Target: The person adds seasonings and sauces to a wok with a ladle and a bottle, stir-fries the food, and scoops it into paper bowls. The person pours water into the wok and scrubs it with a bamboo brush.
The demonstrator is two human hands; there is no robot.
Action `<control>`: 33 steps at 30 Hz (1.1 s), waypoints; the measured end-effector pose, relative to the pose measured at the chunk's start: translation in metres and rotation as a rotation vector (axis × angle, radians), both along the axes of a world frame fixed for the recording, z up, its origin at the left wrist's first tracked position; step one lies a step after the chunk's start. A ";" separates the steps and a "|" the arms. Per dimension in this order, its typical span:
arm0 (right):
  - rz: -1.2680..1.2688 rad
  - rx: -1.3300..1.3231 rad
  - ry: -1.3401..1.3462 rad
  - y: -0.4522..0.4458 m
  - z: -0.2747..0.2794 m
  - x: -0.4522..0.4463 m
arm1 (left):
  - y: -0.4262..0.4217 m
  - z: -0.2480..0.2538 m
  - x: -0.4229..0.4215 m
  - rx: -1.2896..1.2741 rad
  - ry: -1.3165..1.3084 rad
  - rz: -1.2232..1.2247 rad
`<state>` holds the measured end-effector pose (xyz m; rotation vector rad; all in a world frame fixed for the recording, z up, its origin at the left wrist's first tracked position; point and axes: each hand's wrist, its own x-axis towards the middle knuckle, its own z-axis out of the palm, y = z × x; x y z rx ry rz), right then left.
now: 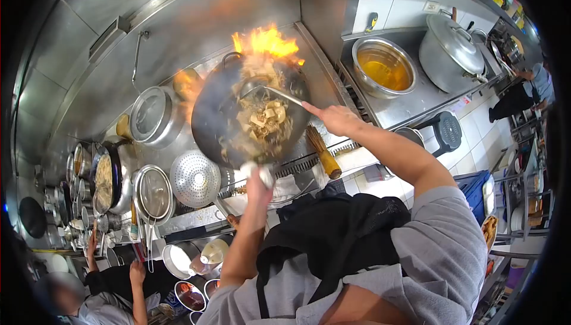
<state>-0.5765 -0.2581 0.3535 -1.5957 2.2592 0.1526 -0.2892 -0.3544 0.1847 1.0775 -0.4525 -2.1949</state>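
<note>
A large dark wok [211, 111] is tilted over a burner, with flames [270, 42] rising behind its far rim. Pale sliced food [267, 116] is in the wok, blurred by motion. My right hand [340, 119] is closed round the handle of a metal ladle [284, 94], its index finger stretched along it. The bowl of the ladle sits among the food. At the near rim of the wok, my left hand [260, 188] grips a folded white cloth [262, 174]; the wok's near handle is hidden there.
A bamboo brush [326, 155] lies right of the wok. Farther right stand a bowl of yellow liquid [383, 69] and a lidded pot [455, 45]. To the left are a perforated strainer [195, 179] and a sieve [156, 191]. Another person [113, 301] works at lower left.
</note>
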 end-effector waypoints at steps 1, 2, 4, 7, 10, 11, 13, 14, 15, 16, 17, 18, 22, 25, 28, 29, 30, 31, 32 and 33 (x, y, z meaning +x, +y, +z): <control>-0.004 -0.010 -0.005 0.010 0.009 0.006 | 0.030 0.009 0.016 -0.030 -0.133 0.012; -0.011 -0.002 -0.066 0.027 0.025 0.014 | 0.042 -0.018 0.040 0.021 -0.058 -0.050; 0.025 -0.037 -0.209 0.061 0.032 0.018 | 0.047 -0.005 0.061 -0.306 -0.106 -0.260; -0.055 0.043 -0.739 0.095 0.057 0.018 | -0.011 0.071 0.008 0.048 -0.023 -0.046; 0.123 0.016 -0.667 0.084 0.017 0.016 | -0.051 0.068 -0.033 0.014 -0.177 -0.073; 0.261 -0.147 -0.561 0.078 -0.026 0.010 | -0.067 0.029 -0.039 -0.008 -0.163 -0.098; 0.047 0.126 -0.294 0.049 -0.005 0.030 | -0.056 -0.014 -0.026 -0.147 -0.109 -0.136; 0.019 0.077 -0.172 0.041 -0.008 0.032 | -0.030 -0.012 -0.017 -0.126 -0.126 -0.080; 0.017 0.075 -0.170 0.040 -0.010 0.028 | -0.008 -0.021 -0.003 -0.082 -0.082 -0.040; 0.019 0.025 -0.107 0.039 -0.012 0.024 | 0.018 -0.042 0.019 -0.118 -0.097 -0.004; 0.022 -0.026 -0.048 0.039 -0.011 0.024 | 0.027 -0.076 0.048 -0.161 -0.145 -0.142; 0.017 -0.016 -0.082 0.048 -0.006 0.021 | 0.026 -0.110 0.062 -0.403 -0.273 -0.258; 0.117 -0.093 -0.318 0.105 0.017 0.008 | 0.028 0.058 0.029 0.014 -0.027 -0.047; 0.097 0.083 -0.599 0.114 0.016 -0.007 | -0.051 0.027 -0.023 -0.127 -0.139 -0.131; 0.016 0.088 -0.170 0.075 -0.013 -0.017 | -0.051 -0.003 -0.033 -0.123 -0.159 -0.100; 0.015 0.085 -0.159 0.063 -0.011 -0.018 | -0.043 -0.017 -0.030 -0.198 -0.093 -0.083; -0.012 0.065 -0.041 0.052 -0.017 -0.020 | -0.018 -0.027 -0.018 -0.171 -0.056 0.001; -0.040 0.044 0.069 0.045 -0.021 -0.020 | 0.007 -0.034 0.002 -0.127 -0.112 0.026; -0.026 -0.006 0.100 0.047 -0.004 -0.011 | 0.034 -0.046 0.023 -0.253 -0.108 -0.001; -0.031 -0.011 0.092 0.056 0.015 -0.001 | 0.045 -0.053 0.053 -0.665 -0.807 -0.377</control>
